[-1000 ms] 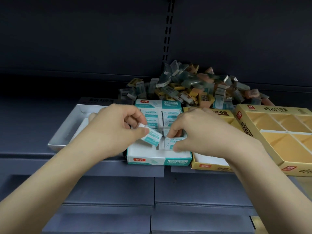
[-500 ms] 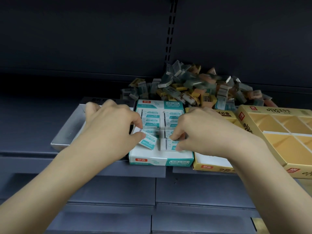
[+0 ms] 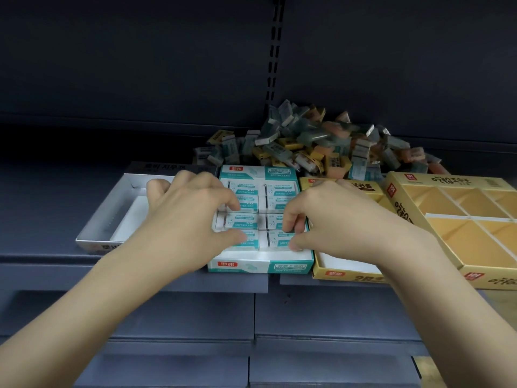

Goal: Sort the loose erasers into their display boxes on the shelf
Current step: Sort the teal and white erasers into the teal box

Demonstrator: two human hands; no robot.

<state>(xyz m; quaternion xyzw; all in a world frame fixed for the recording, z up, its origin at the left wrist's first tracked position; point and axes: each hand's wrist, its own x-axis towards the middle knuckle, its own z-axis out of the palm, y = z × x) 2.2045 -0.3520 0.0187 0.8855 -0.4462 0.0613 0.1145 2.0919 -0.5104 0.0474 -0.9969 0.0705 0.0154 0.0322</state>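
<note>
Four boxes line the shelf [image 3: 56, 270]: one grey [image 3: 112, 217], one teal [image 3: 260, 266], two yellow [image 3: 349, 274]. Loose erasers [image 3: 316, 147] are heaped behind (too many to count). Both hands, left [image 3: 184, 217] and right [image 3: 333, 217], pinch teal erasers [image 3: 243, 224] packed in the teal box, fingers curled over the front rows.

Display boxes: 4, namely one silver [image 3: 112, 217], one teal [image 3: 260, 266], two yellow [image 3: 347, 273] [image 3: 458, 219]. Hands: 2. Loose erasers [image 3: 321, 147]: one heap, too jumbled to count.
</note>
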